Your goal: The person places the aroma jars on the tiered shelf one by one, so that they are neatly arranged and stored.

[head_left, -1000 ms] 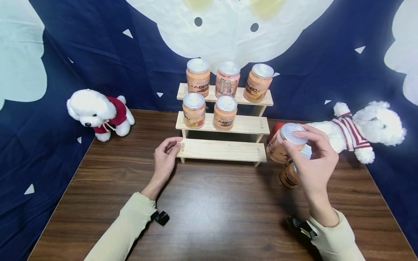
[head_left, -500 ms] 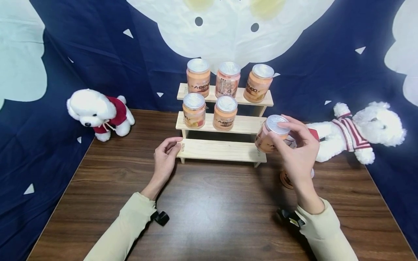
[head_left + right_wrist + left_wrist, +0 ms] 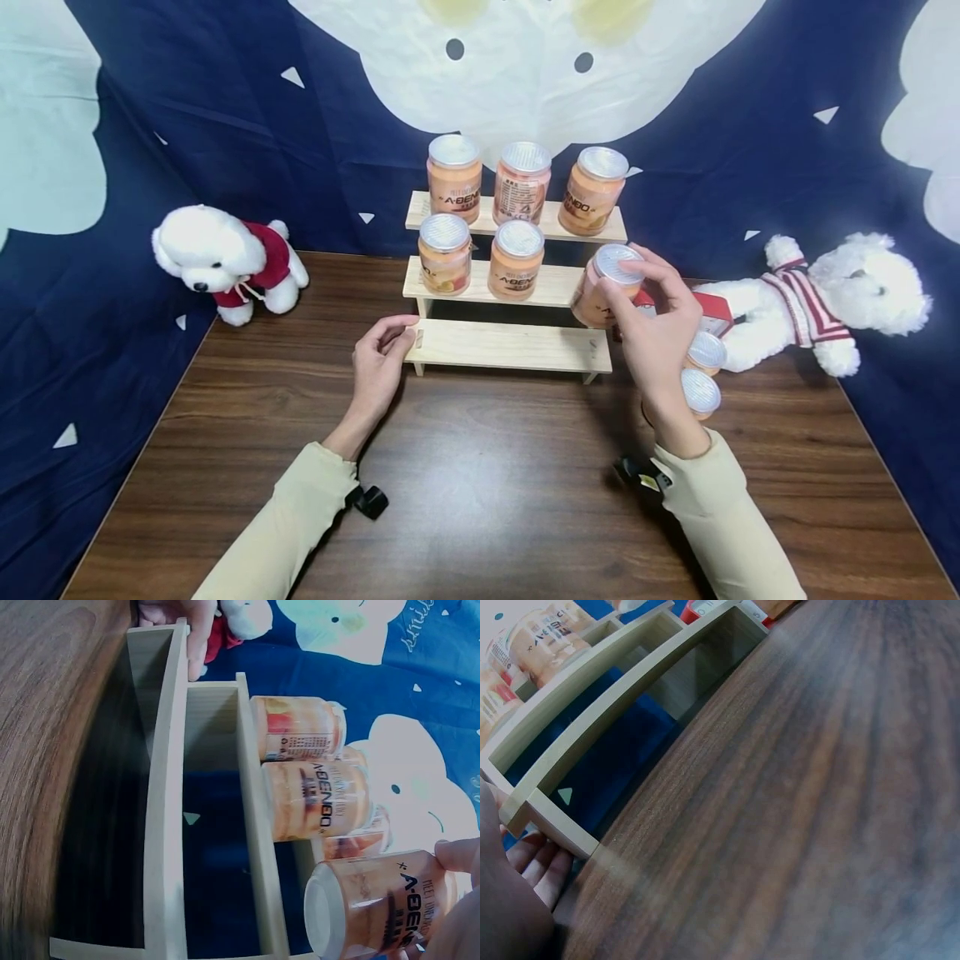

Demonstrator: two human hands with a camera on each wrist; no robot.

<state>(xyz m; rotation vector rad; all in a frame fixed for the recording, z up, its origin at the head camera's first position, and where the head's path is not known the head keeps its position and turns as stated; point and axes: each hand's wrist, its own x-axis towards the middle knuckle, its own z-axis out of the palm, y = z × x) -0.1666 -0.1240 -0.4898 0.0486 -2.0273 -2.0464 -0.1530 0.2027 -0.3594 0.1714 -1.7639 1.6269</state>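
My right hand (image 3: 656, 321) holds an orange jar (image 3: 594, 296) with a silver lid, thumb and fingers around its top. The jar hangs tilted by the right end of the wooden rack's middle step; its base shows in the right wrist view. My left hand (image 3: 381, 358) grips the left end of the three-step wooden rack (image 3: 510, 346) at its lowest step, fingers curled beneath the board in the left wrist view. Two jars (image 3: 516, 275) stand on the middle step. Three more jars (image 3: 522, 183) line the top step. The lowest step bears nothing.
Right of the rack, two jars (image 3: 701, 393) stand on the brown table (image 3: 465, 500), partly behind my right hand. A red box (image 3: 714, 311) lies behind them. Plush dogs sit at left (image 3: 225, 262) and lie at right (image 3: 802, 304). A blue patterned cloth (image 3: 315, 142) hangs behind.
My right hand has carried the jar leftward and up, from above the table jars to the middle step's right end. The left hand stays on the rack.
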